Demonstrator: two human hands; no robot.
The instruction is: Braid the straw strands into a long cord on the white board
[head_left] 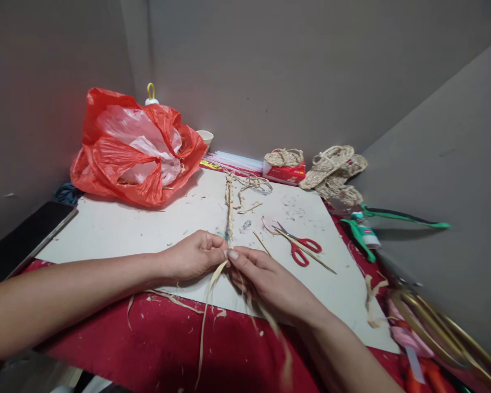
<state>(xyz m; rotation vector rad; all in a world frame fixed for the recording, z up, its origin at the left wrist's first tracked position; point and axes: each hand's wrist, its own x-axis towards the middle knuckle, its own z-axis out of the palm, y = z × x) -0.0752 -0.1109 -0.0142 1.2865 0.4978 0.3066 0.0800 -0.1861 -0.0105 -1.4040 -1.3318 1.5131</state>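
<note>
A narrow braided straw cord (229, 210) runs from the upper middle of the white board (147, 221) down to my fingers. My left hand (196, 254) pinches its lower end from the left. My right hand (259, 270) meets it from the right, thumb and fingers closed on the same end. Loose straw strands (204, 322) hang below both hands over the red cloth (159, 344); those under my right hand are blurred. Scissors with red handles (298, 254) lie partly open on the board, right of my hands, with straw pieces beside them.
A red plastic bag (135, 153) stands at the back left, a dark phone (28, 234) at the left edge. Woven straw pieces (335, 169) and a red box (284, 173) are at the back right. Large gold-handled scissors (429, 322) lie at the right.
</note>
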